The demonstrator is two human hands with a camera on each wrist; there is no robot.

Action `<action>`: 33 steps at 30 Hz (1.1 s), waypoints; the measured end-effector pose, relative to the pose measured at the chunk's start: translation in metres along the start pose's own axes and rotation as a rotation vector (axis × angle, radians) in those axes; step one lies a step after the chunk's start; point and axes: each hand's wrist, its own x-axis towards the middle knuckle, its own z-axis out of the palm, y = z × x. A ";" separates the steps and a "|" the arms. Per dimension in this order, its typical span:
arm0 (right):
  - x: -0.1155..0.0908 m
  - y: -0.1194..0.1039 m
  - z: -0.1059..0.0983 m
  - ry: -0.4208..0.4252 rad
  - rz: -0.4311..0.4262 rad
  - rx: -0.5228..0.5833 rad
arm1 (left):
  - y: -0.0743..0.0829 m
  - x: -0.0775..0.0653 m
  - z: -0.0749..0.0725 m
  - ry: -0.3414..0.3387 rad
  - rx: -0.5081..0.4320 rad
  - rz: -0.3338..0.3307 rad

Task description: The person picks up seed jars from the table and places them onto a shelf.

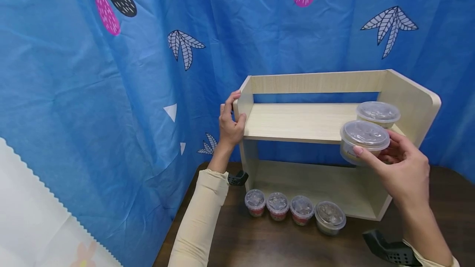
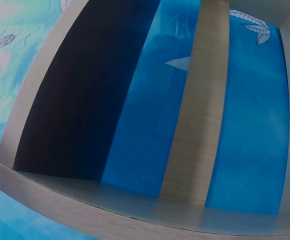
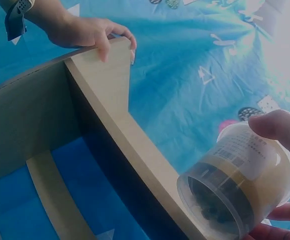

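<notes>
My right hand [image 1: 406, 168] grips a clear lidded plastic tub [image 1: 361, 141] by its side, in front of the upper board of a pale wooden shelf [image 1: 297, 120]. The right wrist view shows this tub [image 3: 235, 185] tilted, with a printed label, yellowish contents and a dark layer towards its base. Just behind it, a similar lidded tub [image 1: 378, 112] stands at the right end of the upper board. My left hand [image 1: 231, 125] holds the front edge of the shelf's left side panel, thumb on the inner face and fingers round the outside.
In front of the shelf, several small lidded cups with red bands [image 1: 278, 205] stand in a row on the dark brown table [image 1: 259, 246]. A wider lidded tub [image 1: 329, 217] ends that row on the right. A patterned blue cloth [image 1: 111, 94] hangs behind and to the left.
</notes>
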 end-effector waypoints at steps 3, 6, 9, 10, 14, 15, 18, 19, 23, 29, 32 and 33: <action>0.001 -0.001 0.003 0.000 -0.006 -0.008 | -0.002 -0.001 -0.001 0.004 0.000 0.011; 0.003 -0.003 0.005 -0.001 -0.012 -0.017 | -0.002 0.000 -0.001 -0.001 0.001 0.011; 0.004 -0.003 0.008 -0.004 -0.007 -0.025 | -0.001 0.000 -0.001 -0.003 0.001 0.006; 0.004 -0.004 0.009 -0.004 -0.003 -0.028 | -0.001 0.000 -0.001 -0.004 0.002 0.004; 0.004 -0.004 0.012 -0.009 0.014 -0.036 | -0.002 -0.001 -0.001 -0.006 0.002 0.012; 0.005 -0.004 0.012 -0.013 0.016 -0.042 | -0.002 -0.001 -0.001 -0.007 0.000 0.015; 0.007 -0.005 0.015 -0.035 0.007 -0.053 | -0.004 -0.001 -0.002 -0.001 -0.003 0.017; 0.007 -0.005 0.016 -0.044 0.001 -0.054 | -0.004 -0.001 -0.002 0.001 -0.003 0.017; 0.010 -0.005 0.019 -0.084 -0.017 -0.060 | -0.003 -0.003 -0.004 0.005 0.002 0.006; 0.014 -0.004 0.022 -0.104 -0.020 -0.085 | 0.000 -0.003 -0.003 -0.011 0.007 -0.008; 0.015 -0.006 0.025 -0.092 -0.014 -0.089 | 0.001 -0.002 -0.002 -0.013 0.009 -0.016; 0.016 -0.006 0.026 -0.090 -0.013 -0.089 | 0.001 -0.001 -0.002 -0.014 0.010 -0.019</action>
